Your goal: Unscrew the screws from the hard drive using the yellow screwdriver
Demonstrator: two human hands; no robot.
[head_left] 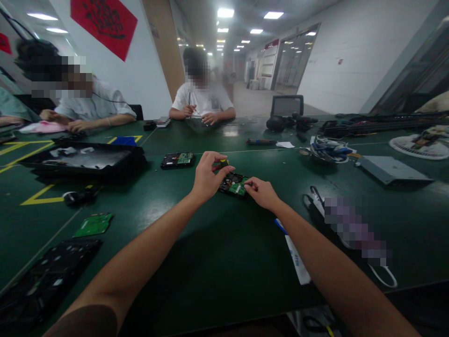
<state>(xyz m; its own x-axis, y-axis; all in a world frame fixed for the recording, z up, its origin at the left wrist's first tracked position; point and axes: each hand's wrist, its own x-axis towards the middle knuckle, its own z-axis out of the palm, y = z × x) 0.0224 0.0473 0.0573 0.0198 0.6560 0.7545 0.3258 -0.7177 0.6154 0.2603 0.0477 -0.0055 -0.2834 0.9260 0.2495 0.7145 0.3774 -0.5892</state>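
Observation:
A hard drive [233, 186] lies on the green table with its green circuit board facing up. Above its far left side, my left hand [209, 175] is closed around a short black tool with a yellow top [223, 162], which looks like a screwdriver. Its tip is hidden. My right hand [261, 192] pinches at the right end of the drive, over the board. Something small and dark shows at those fingertips, too small to name. Another hard drive [178, 160], also board up, rests left of my left hand.
At left are a black tray [87, 157], a loose green circuit board [93, 224] and black drive housings [49, 271]. To the right lie a strapped pouch-like item [354, 229], a grey metal box [394, 169] and bundled cables [329, 150]. Two people [201, 100] sit working across the table.

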